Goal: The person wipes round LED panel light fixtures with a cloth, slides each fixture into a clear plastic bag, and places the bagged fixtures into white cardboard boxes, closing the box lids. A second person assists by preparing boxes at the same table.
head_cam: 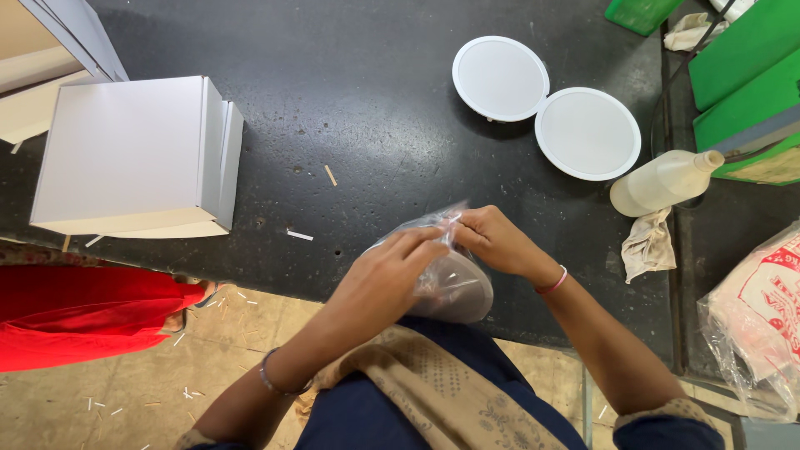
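Head view: both hands meet at the near edge of the black table (358, 100). The left hand (392, 271) and right hand (496, 237) pinch shut on the top of a clear plastic bag (454, 287) holding a round lamp, mouth pointing away, bulk overhanging the edge. 2 round white lamps (542, 104) lie beyond, a white box (133, 154) left, a bottle (662, 183) right; open tabletop lies between.

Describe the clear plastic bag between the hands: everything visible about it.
The clear plastic bag is thin, glossy and crinkled, with a round white disc-shaped item inside, much like the two round white light panels lying further back. It sits at the near edge of the dark table, partly overhanging toward the person. The left hand and right hand both pinch its top opening.
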`<state>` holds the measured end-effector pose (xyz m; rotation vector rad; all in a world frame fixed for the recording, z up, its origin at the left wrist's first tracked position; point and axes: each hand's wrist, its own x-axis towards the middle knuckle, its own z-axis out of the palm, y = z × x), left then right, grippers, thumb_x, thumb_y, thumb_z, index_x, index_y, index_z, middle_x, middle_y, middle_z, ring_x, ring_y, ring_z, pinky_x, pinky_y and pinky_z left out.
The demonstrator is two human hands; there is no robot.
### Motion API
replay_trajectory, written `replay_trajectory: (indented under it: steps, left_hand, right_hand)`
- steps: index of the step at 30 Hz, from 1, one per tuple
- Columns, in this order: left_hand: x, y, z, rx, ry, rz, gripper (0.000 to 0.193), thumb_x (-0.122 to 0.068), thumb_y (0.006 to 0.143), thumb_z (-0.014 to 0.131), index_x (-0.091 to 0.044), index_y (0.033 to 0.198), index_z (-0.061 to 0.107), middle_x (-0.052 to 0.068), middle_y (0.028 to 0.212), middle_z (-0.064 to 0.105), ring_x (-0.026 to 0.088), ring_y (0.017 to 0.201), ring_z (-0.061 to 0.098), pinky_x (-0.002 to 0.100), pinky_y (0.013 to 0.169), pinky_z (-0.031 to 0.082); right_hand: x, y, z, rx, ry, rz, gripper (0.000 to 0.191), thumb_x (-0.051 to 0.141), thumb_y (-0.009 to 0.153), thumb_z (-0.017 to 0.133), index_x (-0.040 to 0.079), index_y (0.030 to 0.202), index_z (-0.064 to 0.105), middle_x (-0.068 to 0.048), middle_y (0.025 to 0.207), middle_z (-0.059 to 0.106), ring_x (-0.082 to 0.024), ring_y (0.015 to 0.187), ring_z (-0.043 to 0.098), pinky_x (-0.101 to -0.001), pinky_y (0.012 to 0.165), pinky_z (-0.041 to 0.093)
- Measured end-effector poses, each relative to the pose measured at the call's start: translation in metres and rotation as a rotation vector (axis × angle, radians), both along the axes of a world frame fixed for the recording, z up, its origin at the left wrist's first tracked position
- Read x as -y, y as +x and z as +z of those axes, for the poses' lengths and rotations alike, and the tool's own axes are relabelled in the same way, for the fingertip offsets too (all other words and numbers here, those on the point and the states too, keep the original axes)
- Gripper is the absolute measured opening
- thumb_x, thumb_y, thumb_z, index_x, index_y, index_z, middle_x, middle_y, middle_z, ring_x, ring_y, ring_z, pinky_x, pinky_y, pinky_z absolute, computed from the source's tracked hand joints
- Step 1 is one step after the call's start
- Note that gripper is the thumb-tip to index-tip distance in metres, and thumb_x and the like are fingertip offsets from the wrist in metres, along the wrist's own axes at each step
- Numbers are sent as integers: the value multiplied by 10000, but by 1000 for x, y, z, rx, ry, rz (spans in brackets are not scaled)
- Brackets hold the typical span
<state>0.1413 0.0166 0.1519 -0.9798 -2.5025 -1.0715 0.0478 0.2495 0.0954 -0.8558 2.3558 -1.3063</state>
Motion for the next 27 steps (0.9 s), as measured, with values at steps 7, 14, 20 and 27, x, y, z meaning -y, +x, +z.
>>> replay_trajectory:
  steps: [7, 14, 20, 27]
  left_hand:
    - [-9, -30, -11, 290, 218, 170, 219, -128, 892, 786, -97, 1054, 642, 57, 1096, 690, 235, 919, 747, 358, 781, 601]
    - [-2, -72, 4, 617, 225, -41, 433, -89, 715, 877, -109, 1095, 671, 26, 1075, 652, 169, 820, 697, 306, 726, 585]
    - [-3, -61, -7, 211, 186, -157, 170, 29, 822, 715, -100, 929, 739, 38, 1017, 721, 223, 917, 733, 334, 796, 595]
    - [6, -39, 5, 13, 90, -188, 199, -49, 873, 696, -40, 1072, 679, 115, 1093, 635, 322, 958, 692, 389, 815, 566]
  right_hand:
    - [3, 5, 12, -45, -12, 57, 273, 208, 996, 522, -4, 1021, 692, -141, 707, 627, -181, 586, 570, -331, 607, 511]
    - [0, 9, 18, -38, 8, 116, 239, 169, 1009, 529, -9, 982, 687, -153, 737, 625, -211, 615, 568, -339, 647, 509]
    - [-6, 5, 13, 51, -26, 78, 276, 197, 1021, 532, -3, 1106, 702, -127, 770, 668, -139, 666, 535, -310, 666, 519]
    - [-7, 3, 13, 58, -74, 121, 260, 187, 1047, 529, -9, 1085, 695, -99, 829, 703, -105, 728, 563, -293, 706, 528]
